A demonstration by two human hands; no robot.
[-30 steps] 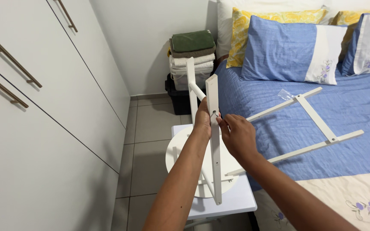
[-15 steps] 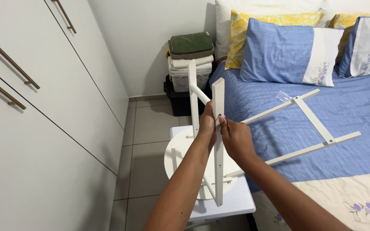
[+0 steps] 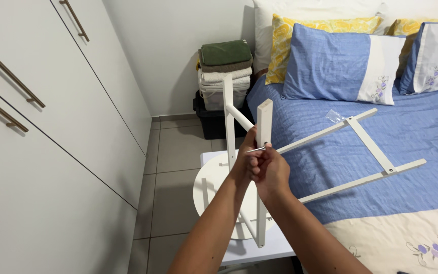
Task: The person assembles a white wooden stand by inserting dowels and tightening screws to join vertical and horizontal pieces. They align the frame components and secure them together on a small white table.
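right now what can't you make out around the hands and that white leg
- Head view: the right hand covers most of the left hand, so the left hand's grip is hidden.
- The thin metal tool at the white leg is too small to identify; its tip and any fastener are hidden.
- The round white seat is partly hidden by the forearms.
- The small clear bag on the bed: contents too small.

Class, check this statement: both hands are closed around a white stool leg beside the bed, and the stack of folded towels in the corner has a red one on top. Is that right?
Not quite. In the head view the top towel on the stack of folded towels is dark green, not red. The rest stands: the left hand and right hand are closed around the white stool leg beside the bed.
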